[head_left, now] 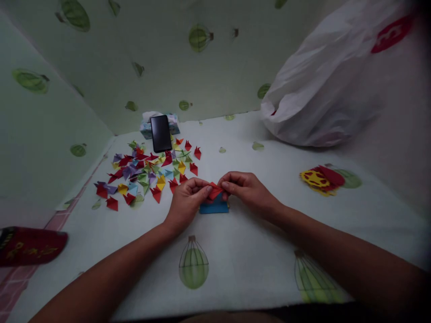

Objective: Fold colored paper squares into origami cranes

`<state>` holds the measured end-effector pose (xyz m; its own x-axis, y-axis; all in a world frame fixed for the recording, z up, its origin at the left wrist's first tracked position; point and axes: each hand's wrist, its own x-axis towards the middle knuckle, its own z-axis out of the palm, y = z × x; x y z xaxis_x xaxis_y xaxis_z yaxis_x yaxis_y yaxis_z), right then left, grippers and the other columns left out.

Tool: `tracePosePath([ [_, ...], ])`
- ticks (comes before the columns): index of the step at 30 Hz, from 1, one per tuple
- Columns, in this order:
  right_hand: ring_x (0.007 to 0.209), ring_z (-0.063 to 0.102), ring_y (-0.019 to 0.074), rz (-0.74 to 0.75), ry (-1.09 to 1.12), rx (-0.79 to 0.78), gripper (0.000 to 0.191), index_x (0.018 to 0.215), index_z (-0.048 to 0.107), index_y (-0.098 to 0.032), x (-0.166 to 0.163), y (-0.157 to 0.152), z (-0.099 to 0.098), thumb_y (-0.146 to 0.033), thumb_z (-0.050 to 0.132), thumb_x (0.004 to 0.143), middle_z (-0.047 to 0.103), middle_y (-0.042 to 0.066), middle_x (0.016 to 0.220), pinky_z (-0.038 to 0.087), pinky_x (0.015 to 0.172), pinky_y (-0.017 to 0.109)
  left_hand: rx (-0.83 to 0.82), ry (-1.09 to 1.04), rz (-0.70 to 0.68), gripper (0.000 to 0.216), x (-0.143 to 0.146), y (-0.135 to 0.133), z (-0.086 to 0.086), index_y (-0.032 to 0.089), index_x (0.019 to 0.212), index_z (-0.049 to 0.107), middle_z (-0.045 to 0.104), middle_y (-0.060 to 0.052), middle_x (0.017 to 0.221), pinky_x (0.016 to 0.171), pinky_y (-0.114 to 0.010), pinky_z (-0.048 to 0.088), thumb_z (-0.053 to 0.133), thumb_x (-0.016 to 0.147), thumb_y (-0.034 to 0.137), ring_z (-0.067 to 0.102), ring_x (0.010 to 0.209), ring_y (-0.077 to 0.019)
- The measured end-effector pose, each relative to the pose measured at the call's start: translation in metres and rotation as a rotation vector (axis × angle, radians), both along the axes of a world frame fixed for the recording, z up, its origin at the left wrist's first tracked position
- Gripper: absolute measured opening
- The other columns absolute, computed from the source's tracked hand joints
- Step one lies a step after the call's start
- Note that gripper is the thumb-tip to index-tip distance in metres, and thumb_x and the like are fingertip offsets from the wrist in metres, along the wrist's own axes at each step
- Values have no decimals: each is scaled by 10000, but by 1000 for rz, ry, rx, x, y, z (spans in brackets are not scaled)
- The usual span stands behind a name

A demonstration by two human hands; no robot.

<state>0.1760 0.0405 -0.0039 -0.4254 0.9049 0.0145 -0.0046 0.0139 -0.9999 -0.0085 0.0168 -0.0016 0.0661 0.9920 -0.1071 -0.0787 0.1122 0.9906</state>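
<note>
My left hand [186, 199] and my right hand [247, 190] meet at the middle of the table, both pinching a small red folded paper [214, 190] between fingertips. Just below it, a blue paper stack [214, 208] lies on the white tablecloth [235, 251]. To the left of my left hand spreads a pile of several folded paper triangles [148, 172] in red, yellow, purple, green and blue.
A black phone [160, 133] leans on a tissue box [147, 128] at the back. A big white plastic bag [330, 76] fills the back right. A red and yellow paper piece [321, 179] lies at right. A dark red object [30, 246] sits at the left edge.
</note>
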Motion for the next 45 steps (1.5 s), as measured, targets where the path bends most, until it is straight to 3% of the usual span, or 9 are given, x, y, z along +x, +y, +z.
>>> tracePosePath([
  [8, 644, 597, 117, 2, 116, -103, 104, 795, 673, -166, -3, -2, 1, -243, 728, 752, 677, -5, 715, 470, 655, 270, 60, 55, 23, 198, 3, -2, 4, 144, 778, 673, 713, 1, 671, 603, -213, 542, 774, 729, 308, 655, 603, -102],
  [18, 664, 615, 129, -25, 94, -34, 113, 858, 666, -171, -3, -4, 1, -275, 663, 814, 673, 1, 718, 490, 687, 293, 100, 82, 38, 189, 3, -4, 4, 147, 788, 676, 710, 0, 687, 613, -234, 547, 765, 740, 307, 653, 610, -113],
  [25, 623, 565, 114, -44, 46, -45, 107, 768, 634, -171, -7, -6, 4, -249, 706, 747, 635, -11, 702, 449, 610, 268, 83, 72, -7, 201, 3, -4, 3, 147, 807, 677, 713, -9, 694, 621, -244, 557, 768, 741, 314, 668, 626, -124],
  [38, 632, 551, 114, -95, 47, -34, 126, 776, 603, -175, -6, -6, 3, -257, 689, 735, 591, -21, 716, 442, 615, 270, 27, -20, -79, 229, -1, -4, -1, 151, 938, 684, 740, -34, 811, 695, -276, 597, 716, 793, 325, 704, 713, -147],
  [45, 628, 544, 121, -44, -30, 16, 139, 768, 609, -174, -4, -5, 2, -298, 673, 776, 594, -15, 691, 428, 601, 268, 34, 40, -42, 188, 1, -1, 0, 156, 821, 681, 722, -11, 691, 640, -248, 556, 751, 747, 315, 674, 628, -127],
])
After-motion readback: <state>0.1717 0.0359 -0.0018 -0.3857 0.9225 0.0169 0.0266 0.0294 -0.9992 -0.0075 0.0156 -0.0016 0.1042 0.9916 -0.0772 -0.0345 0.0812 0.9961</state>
